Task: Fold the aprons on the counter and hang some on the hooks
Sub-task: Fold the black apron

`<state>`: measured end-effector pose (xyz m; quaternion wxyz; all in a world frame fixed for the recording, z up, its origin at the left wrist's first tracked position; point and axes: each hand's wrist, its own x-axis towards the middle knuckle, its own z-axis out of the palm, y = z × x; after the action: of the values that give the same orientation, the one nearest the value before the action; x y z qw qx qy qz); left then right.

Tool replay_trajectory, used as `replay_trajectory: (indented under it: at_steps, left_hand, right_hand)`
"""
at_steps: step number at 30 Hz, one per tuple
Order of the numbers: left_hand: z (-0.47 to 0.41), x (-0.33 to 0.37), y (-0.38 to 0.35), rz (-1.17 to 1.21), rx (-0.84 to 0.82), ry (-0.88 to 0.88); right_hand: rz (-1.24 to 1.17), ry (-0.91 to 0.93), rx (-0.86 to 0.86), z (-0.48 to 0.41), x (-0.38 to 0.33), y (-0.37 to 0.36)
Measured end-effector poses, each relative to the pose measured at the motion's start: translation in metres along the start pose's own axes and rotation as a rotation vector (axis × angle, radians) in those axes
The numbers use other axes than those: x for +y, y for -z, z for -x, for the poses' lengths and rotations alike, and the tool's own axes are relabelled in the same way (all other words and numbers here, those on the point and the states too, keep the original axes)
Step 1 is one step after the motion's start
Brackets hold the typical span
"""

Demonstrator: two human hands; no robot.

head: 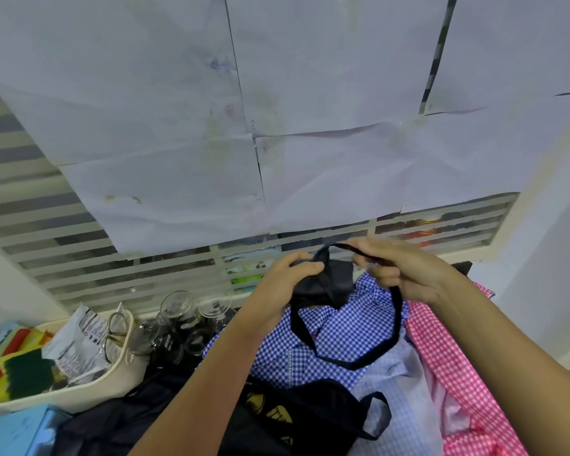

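Hanging from both hands, the black strap loop (pixel 397 319) of the bunched black apron (pixel 329 281) is draped nearward over the blue gingham apron (pixel 343 334) lying beneath. The bunched cloth is clutched in the left hand (pixel 285 286), and the strap is pinched by the curled right hand (pixel 408 268) just to its right. The loop's long axis runs far-to-near, so the right hand is judged nearer for opening it.

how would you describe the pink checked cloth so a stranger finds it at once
Start at the paper-covered slatted panel, then drop to the heap of cloth beneath it. The pink checked cloth lies at the heap's right edge, beside the blue checked cloth; it is the only pink one.
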<state>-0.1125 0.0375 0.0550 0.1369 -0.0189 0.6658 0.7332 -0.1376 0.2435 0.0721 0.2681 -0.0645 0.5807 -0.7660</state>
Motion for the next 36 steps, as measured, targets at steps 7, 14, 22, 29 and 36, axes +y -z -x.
replay_trajectory:
  at_steps: [7, 14, 22, 29, 36]
  left_hand:
    - [0.011, 0.022, 0.03, 0.607, 0.135, 0.111]
    - [0.035, 0.009, 0.022, 0.373, -0.21, 0.223]
    - [0.034, -0.005, 0.03, -0.096, -0.499, 0.176]
    - [0.032, -0.03, 0.019, -0.394, -0.245, 0.101]
    - [0.028, -0.046, -0.005, -0.523, 0.021, 0.022]
  right_hand:
    - [-0.126, -0.058, -0.254, 0.016, 0.04, 0.038]
    - [-0.066, 0.132, 0.171, 0.025, 0.014, 0.056]
    - [-0.094, -0.015, 0.127, 0.024, -0.026, 0.037]
    - [-0.485, 0.141, 0.02, 0.025, -0.029, -0.003]
    - [0.491, 0.294, 0.117, 0.028, -0.012, -0.043]
